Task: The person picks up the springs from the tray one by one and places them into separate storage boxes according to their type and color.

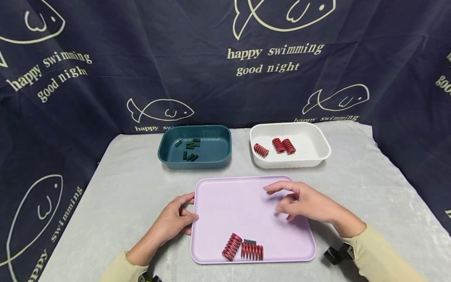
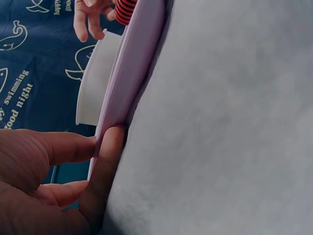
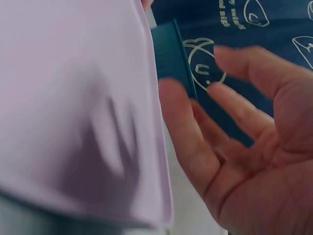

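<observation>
A pale purple tray (image 1: 229,207) lies in front of me. At its left edge, my left hand (image 1: 175,217) pinches the rim between thumb and fingers, as the left wrist view also shows. Above the tray's right half hovers my right hand (image 1: 305,200), fingers spread and slightly bent, holding nothing. Near the tray's front edge are a tilted red coil spring (image 1: 232,246) and a second red spring (image 1: 252,251) lying sideways. A small dark green spring (image 1: 250,241) lies just behind that second one.
Behind the tray, a teal bin (image 1: 193,165) at left holds several small dark green springs (image 1: 190,145). A white bin (image 1: 310,137) at right holds three red springs (image 1: 278,145). A navy fish-print curtain (image 1: 211,78) stands behind the grey-covered table (image 1: 116,188).
</observation>
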Tool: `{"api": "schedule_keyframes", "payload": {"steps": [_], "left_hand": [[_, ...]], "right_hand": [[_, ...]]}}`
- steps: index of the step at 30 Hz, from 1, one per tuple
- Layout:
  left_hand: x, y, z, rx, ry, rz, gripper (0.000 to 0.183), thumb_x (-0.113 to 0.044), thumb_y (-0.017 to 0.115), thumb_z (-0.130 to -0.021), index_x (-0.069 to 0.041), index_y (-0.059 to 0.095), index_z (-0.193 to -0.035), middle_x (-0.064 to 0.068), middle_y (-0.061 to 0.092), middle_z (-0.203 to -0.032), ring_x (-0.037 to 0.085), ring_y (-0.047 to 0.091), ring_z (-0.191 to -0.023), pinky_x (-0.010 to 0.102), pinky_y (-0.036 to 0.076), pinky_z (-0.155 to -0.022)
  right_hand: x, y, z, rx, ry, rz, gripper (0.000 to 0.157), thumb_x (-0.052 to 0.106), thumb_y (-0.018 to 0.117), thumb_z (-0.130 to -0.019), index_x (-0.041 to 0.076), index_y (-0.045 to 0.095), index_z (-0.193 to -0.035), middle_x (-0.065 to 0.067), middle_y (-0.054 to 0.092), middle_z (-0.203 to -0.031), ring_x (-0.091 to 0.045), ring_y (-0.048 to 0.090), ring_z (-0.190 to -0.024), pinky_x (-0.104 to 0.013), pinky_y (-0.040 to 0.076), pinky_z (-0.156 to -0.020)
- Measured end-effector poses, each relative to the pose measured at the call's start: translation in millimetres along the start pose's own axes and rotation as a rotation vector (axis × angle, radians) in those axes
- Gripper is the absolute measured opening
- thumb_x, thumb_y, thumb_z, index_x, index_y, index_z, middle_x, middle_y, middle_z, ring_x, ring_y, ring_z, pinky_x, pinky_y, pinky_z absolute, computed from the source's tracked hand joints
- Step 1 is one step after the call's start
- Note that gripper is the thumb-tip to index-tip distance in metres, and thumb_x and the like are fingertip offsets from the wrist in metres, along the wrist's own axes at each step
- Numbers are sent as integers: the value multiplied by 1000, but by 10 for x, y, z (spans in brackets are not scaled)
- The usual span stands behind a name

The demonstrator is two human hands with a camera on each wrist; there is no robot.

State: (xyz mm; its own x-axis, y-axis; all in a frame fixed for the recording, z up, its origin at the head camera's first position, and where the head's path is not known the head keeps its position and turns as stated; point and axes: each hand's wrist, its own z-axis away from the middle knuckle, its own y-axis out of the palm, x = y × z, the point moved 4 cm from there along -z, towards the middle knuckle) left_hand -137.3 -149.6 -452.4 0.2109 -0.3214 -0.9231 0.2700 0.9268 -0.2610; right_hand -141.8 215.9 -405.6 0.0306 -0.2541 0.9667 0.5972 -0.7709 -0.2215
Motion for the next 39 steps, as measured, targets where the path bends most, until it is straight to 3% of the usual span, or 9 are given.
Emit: {"api": "schedule_keyframes", "payload": {"steps": [5, 9, 13, 18, 21, 29, 39], "left_hand": [[18, -5, 2, -4, -4, 3, 66, 7, 74, -89, -3, 50, -150, 14, 52, -134, 23, 67, -72, 41, 61, -53], [25, -6, 4, -11, -6, 2, 66, 8, 74, -89, -3, 51, -150, 14, 52, -134, 23, 66, -72, 40, 61, -53], [35, -1, 8, -19, -8, 1, 66, 8, 74, -89, -4, 51, -150, 14, 53, -134, 23, 66, -71, 40, 61, -52], [36, 5, 14, -17, -7, 7, 66, 8, 74, -89, -4, 51, -150, 14, 52, -135, 23, 66, -72, 40, 61, -52], [28, 9, 17, -14, -4, 8, 65, 8, 74, -89, -3, 51, -149, 14, 52, -134, 23, 66, -71, 41, 61, -52], [32, 9, 22, -17, 0, 4, 65, 8, 74, -89, -3, 51, -149, 14, 52, -133, 24, 65, -68, 41, 60, -52], [51, 12, 15, -11, 3, 21, 66, 8, 73, -89, -3, 50, -150, 15, 51, -135, 24, 66, -75, 41, 61, -53]], "right_hand": [[33, 219, -192, 177, 14, -48, 51, 5, 73, -95, 0, 57, -143, -29, 57, -137, -34, 71, -93, -49, 63, -68], [69, 414, -347, 298, 6, -78, 52, 4, 75, -93, -1, 58, -142, -27, 59, -138, -28, 71, -87, -42, 63, -66], [65, 600, -493, 403, 28, -109, 50, 2, 75, -92, 2, 61, -140, -29, 67, -122, -21, 68, -78, -32, 61, -61], [30, 795, -601, 510, 49, -120, 48, -2, 73, -91, 5, 64, -138, -33, 71, -94, -15, 65, -67, -28, 59, -56], [6, 873, -628, 543, 59, -106, 46, -2, 74, -91, 8, 67, -135, -31, 69, -80, -13, 64, -63, -25, 57, -53], [27, 959, -665, 549, 70, -18, 43, -2, 76, -88, 15, 74, -127, -24, 72, -76, -11, 60, -56, -21, 51, -47], [99, 1048, -683, 542, 74, 102, 38, -5, 81, -83, 15, 79, -116, 0, 70, -67, -6, 53, -48, -18, 44, -43]]}}
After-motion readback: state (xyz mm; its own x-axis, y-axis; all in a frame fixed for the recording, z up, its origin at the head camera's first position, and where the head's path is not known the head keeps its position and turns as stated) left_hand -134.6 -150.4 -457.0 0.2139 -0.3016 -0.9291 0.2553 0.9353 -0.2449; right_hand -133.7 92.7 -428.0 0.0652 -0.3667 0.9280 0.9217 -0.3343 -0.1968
